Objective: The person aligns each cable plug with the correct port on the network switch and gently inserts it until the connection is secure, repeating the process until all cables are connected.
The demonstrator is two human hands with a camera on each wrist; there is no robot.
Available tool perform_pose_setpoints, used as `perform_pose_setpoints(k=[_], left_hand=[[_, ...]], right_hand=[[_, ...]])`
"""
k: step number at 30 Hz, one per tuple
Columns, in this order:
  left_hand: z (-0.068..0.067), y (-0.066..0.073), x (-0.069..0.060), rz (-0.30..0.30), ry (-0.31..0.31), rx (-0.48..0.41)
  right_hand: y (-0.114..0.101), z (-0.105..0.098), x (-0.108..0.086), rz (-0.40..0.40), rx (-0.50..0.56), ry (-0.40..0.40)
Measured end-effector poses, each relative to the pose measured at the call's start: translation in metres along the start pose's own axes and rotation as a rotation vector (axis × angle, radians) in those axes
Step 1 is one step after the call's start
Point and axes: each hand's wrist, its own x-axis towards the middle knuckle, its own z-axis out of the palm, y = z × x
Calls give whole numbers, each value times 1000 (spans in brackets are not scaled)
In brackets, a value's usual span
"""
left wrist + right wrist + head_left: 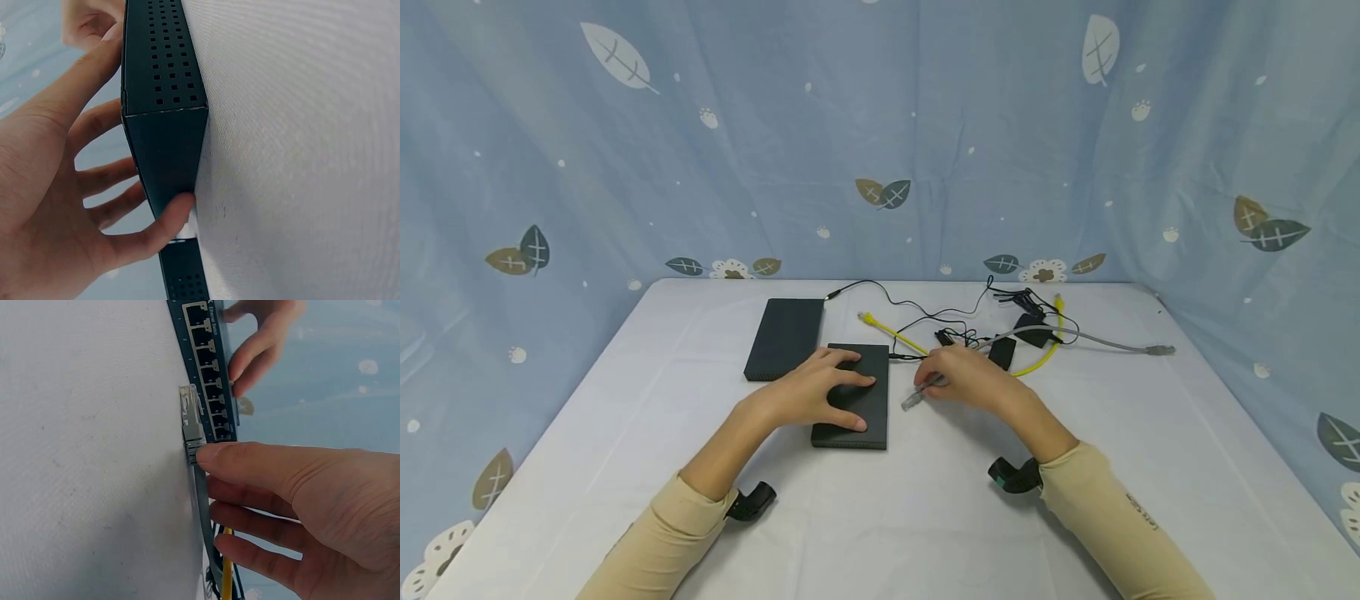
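Note:
A black Ethernet switch (872,392) lies flat on the white table, its row of ports (212,375) facing right. My left hand (816,387) rests on it with fingers spread; the thumb lies on top near the front, and in the left wrist view the little finger touches one side. Just right of the switch, my right hand (966,375) pinches a grey network cable (1097,337) behind its clear plug (190,409). This plug is close to the port side in the right wrist view. The cable's other end trails off to the right.
Another black box (786,333) lies behind and left of the switch, with a thin black cord (917,305) at its back corner. A yellow network cable (1037,363), black power adapters (1002,353) and tangled cords lie behind my right hand. A patterned blue curtain (880,133) hangs behind the table.

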Motion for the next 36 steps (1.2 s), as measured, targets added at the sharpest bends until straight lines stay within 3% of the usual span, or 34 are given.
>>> perform_pose_setpoints(k=[10,25,36], left_hand=[[-1,2,-2,-17,-5,-12],[-1,1,1,7,2,-5],[0,0,1,5,0,-6]], right_hand=[[4,4,2,-34,17,-36],[4,5,0,-67,-22,-23],[5,3,-1,-25,-36,17]])
